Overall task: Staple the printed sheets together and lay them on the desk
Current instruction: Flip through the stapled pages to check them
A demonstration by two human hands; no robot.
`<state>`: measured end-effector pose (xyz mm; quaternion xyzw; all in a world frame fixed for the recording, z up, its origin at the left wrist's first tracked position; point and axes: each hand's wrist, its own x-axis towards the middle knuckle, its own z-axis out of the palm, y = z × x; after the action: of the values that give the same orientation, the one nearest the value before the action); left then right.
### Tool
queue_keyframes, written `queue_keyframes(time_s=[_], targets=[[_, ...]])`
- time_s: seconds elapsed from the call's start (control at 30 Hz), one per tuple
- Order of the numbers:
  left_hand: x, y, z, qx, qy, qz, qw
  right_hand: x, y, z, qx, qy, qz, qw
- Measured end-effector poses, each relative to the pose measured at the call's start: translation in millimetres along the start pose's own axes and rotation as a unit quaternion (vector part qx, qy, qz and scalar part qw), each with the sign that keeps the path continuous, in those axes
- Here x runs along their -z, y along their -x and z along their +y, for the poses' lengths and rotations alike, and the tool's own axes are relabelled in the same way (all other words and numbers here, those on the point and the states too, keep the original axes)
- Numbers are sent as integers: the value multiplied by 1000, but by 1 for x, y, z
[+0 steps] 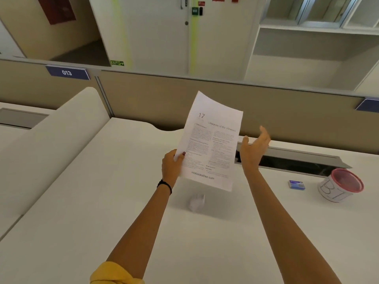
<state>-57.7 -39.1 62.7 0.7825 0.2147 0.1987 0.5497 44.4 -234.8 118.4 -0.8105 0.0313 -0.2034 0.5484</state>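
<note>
Hanging above the white surface, the printed sheets are pinched at their lower left edge by the left hand, fingers closed on the paper. The right hand is just beside their right edge, fingers spread, holding nothing. A blurred small white object lies below; a blue box and red-rimmed cup sit farther right.

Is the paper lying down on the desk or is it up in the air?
Up in the air. The left hand pinches the printed sheets by their lower left edge, above the desk. The right hand is open beside them.
</note>
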Motion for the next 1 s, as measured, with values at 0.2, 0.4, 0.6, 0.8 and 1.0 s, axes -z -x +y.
queue_keyframes(time_s=[0.2,0.4,0.6,0.8,1.0], targets=[[-11,-13,-32,37,17,-4,999,-32,44,49,-202,-50,-253,945],[-18,-25,-59,65,22,7,998,-42,56,77,-275,-22,-287,917],[-24,-36,-76,135,31,-51,989,-46,50,101,-279,-12,-299,912],[-31,-36,-90,134,-44,-86,986,-54,40,109,-264,-1,-284,922],[-37,-29,-102,83,-120,-77,986,-61,36,115,-247,30,-334,909]])
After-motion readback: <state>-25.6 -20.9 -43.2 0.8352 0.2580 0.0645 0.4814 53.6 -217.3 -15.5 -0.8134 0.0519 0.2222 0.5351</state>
